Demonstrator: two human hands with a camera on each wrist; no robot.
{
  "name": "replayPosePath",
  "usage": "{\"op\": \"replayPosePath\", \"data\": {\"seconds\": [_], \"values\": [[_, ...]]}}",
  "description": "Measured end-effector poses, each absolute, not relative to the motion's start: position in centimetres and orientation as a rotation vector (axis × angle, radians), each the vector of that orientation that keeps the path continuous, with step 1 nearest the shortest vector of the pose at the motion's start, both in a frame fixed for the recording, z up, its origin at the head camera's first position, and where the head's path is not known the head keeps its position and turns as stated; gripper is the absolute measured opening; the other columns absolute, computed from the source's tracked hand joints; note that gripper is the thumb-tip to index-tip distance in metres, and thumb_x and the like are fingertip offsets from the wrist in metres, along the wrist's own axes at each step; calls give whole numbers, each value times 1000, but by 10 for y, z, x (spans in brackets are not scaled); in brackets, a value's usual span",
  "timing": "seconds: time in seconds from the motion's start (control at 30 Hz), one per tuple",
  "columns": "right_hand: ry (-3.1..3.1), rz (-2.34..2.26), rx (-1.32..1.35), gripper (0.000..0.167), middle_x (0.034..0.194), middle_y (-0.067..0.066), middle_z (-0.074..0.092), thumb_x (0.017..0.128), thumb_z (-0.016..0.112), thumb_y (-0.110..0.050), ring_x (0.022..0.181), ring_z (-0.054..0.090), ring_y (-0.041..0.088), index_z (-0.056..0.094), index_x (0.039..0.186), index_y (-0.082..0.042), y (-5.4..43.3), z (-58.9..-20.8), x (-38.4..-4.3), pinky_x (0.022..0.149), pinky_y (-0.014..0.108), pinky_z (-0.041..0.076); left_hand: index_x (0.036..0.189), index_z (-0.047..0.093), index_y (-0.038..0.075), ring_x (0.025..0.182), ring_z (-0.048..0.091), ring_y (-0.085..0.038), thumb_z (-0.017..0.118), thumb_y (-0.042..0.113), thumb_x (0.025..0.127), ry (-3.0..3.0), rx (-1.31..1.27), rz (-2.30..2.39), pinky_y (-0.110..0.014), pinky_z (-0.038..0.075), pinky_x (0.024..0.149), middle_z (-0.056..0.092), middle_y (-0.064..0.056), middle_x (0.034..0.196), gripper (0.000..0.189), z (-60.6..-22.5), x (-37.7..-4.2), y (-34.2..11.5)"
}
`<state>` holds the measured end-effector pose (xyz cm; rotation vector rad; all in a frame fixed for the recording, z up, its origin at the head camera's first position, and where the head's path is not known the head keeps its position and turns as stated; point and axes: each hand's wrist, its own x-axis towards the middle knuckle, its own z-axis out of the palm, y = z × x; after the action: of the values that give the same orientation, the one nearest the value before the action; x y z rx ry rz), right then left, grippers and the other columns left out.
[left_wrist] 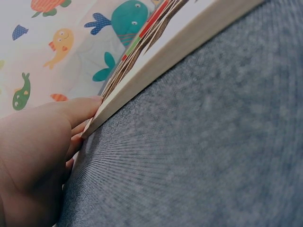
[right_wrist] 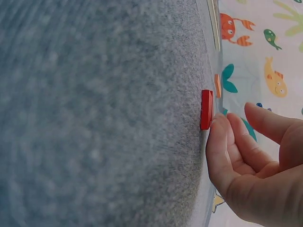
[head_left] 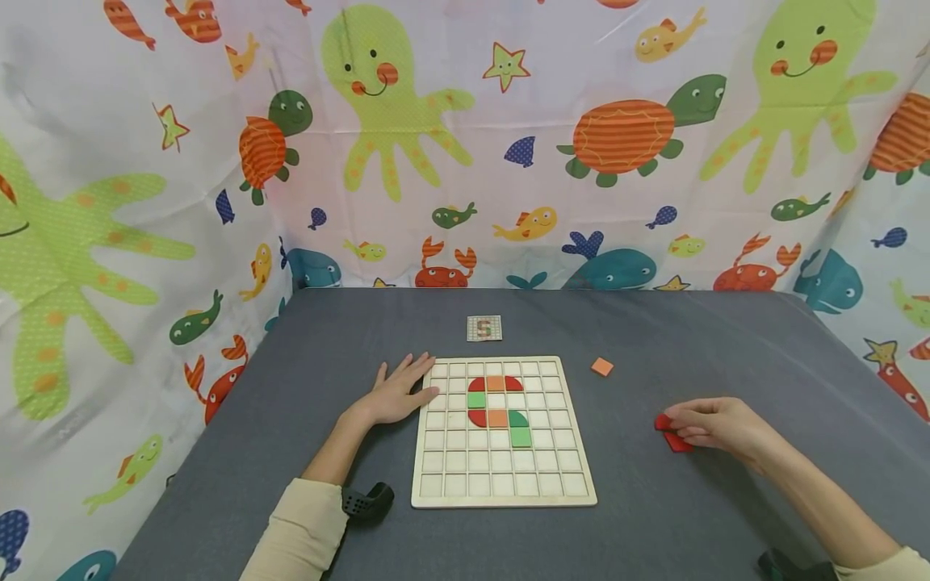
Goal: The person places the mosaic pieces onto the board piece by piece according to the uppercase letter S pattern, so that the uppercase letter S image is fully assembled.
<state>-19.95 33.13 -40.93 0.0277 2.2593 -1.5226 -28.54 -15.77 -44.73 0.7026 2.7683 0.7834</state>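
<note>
My left hand [head_left: 395,393] lies at the far left corner of a pale wooden grid board [head_left: 504,500], fingers extended, thumb resting on the edge. In the left wrist view, the thumb [left_wrist: 85,109] touches the board's rim. Red, orange and green flat tiles [head_left: 497,419] form a bent figure in the board's upper cells, some square, some rounded. Right of the board, my right hand [head_left: 715,424] holds a red tile [head_left: 663,422] at its fingertips. Another red tile [head_left: 677,441] lies just beneath. In the right wrist view, fingertips overlap the edge of the red tiles [right_wrist: 207,109].
A small square card [head_left: 483,328] with a similar grid pattern lies behind the board. One orange tile [head_left: 601,367] lies beyond the board's right edge. The dark grey cloth table [head_left: 349,323] meets a curtain [head_left: 508,121] printed with sea animals.
</note>
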Motion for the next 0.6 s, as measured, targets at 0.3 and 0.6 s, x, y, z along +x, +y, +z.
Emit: {"op": "replayPosePath", "data": {"seconds": [0.3,0.6], "values": [[2318,-1484,45,46,111,11,65,95,62,-23,92,65,16,57,121,14,333,-409,-196,79,31,54,151,25,5,143,6,-36,49,35,100,2754,721,814,-62,-9,106,19,-15,156,64,-445,-285,-158],[2408,-1363,51,45,113,10,64,90,69,-23,92,62,14,60,120,9,336,-410,-192,78,31,53,151,26,4,143,6,-37,49,36,100,2762,716,798,-63,-9,105,19,-15,156,64,-445,-284,-157]]}}
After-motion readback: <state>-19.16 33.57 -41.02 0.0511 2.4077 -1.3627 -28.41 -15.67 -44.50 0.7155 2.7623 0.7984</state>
